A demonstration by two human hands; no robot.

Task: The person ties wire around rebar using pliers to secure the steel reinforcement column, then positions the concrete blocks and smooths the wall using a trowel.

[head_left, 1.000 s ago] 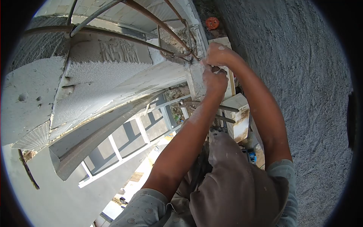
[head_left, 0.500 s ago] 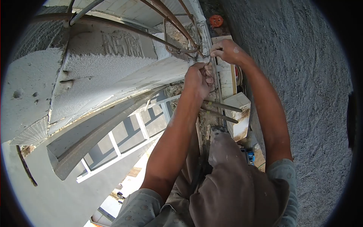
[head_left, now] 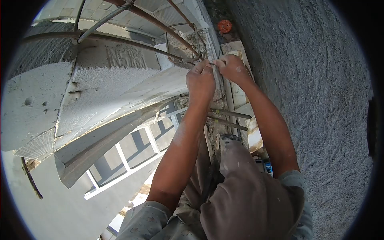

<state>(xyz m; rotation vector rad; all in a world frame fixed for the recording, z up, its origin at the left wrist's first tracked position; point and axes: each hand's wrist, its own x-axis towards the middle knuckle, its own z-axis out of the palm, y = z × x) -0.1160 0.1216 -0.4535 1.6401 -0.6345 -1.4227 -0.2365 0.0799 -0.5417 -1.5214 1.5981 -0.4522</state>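
My left hand [head_left: 201, 82] is closed, its thumb and fingers pinched at the top of the narrow wall, just below the foot of the rebar cage [head_left: 182, 38]. Close beside it on the right, my right hand [head_left: 232, 69] is closed too, with its fingertips nearly touching the left ones. What lies between the fingertips is too small to make out. Two short metal bars [head_left: 230, 113] stick out to the right below my hands.
A white ladder [head_left: 127, 164] stands below on the left, beside a grey metal channel [head_left: 92, 150]. Rough grey plaster wall [head_left: 316, 92] fills the right side. An orange round object [head_left: 225, 26] lies beyond my hands. Pale blocks [head_left: 238, 94] line the wall's right edge.
My hands were stacked together, then apart with a thin strand near the fingers. Now they are side by side, fingertips close, and the right hand has moved left and slightly down.
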